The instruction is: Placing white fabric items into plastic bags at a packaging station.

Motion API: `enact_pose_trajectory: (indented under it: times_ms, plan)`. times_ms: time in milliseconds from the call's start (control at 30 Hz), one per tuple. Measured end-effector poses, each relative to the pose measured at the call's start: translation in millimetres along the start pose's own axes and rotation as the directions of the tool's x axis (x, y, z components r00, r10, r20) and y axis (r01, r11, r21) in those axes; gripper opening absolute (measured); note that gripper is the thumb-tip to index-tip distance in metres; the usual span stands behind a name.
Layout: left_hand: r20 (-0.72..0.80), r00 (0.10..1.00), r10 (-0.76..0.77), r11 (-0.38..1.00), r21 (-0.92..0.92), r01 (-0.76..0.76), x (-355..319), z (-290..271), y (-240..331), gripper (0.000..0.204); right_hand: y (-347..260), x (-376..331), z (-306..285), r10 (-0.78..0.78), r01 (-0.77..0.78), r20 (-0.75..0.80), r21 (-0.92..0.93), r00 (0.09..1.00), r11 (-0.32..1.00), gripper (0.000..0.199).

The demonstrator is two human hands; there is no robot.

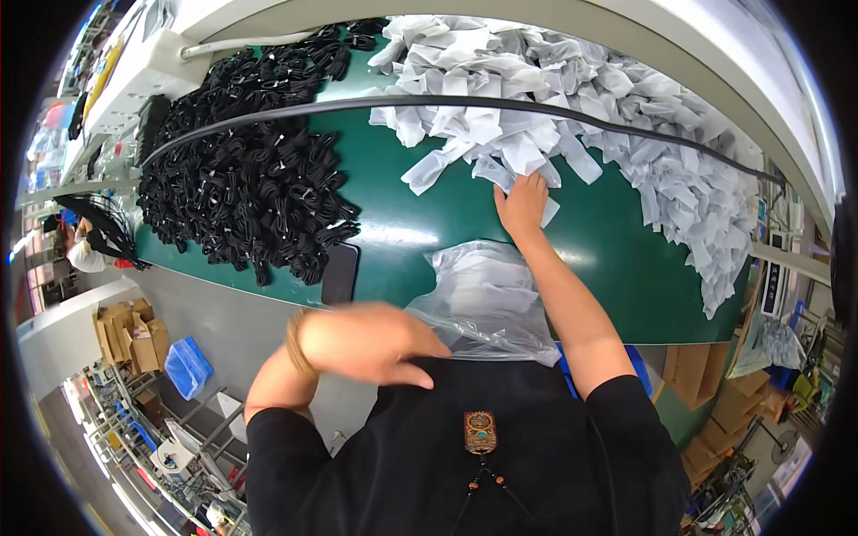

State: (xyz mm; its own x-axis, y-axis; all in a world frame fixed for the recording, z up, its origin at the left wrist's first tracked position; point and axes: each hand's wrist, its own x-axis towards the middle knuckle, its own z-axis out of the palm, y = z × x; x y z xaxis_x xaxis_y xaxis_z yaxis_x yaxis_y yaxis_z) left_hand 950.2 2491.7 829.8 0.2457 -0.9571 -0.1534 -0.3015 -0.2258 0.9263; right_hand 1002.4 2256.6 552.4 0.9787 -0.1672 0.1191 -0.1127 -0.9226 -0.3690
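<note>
My right hand [525, 207] reaches to the near edge of a heap of small whitish, translucent packets [527, 125]. Its thumb stands apart from the fingers, which touch the packets. One packet [550, 212] shows beside the wrist. Blurred by motion, my left hand [375, 344] hovers in front of my body, thumb and forefinger apart with nothing seen between them. Close by that hand, at the table's front edge, lies a large clear plastic bag [500, 326], with whitish packets showing inside it.
Bundled black cables [255, 179] are heaped on the left of the green table [393, 210]. A dark phone [340, 273] lies at its front edge. One black cable [465, 102] arcs across above the heaps. Left of the table are a blue bin [188, 368] and cardboard boxes [132, 338].
</note>
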Motion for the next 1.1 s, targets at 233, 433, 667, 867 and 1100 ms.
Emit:
enact_pose_trajectory:
  times_ms: [233,433,667,867,1100]
  plan:
    - [-0.979,0.149,-0.142,0.909,-0.07,0.411,61,-92,-233,0.021,-18,-9,-21,-0.089,0.087,0.0,0.211,0.996,0.974,0.055]
    - [-0.974,0.105,-0.201,0.4,0.016,0.916,116,-148,-280,0.024,-41,10,-6,-0.024,-0.004,0.146,0.186,0.989,0.983,0.047]
    - [-0.985,0.053,-0.167,0.725,-0.086,0.683,78,-129,-277,0.042,-28,8,2,-0.562,0.54,0.1,0.182,0.821,0.822,0.046]
    - [-0.806,-0.029,-0.591,0.8,-0.59,0.11,9,-29,-234,0.044,-43,15,-1,-0.392,0.334,0.186,0.279,0.901,0.9,0.053]
    - [-0.602,0.069,-0.795,0.411,-0.619,-0.669,-35,71,-258,0.03,-104,20,0,-0.605,0.51,0.312,0.338,0.733,0.791,0.048]
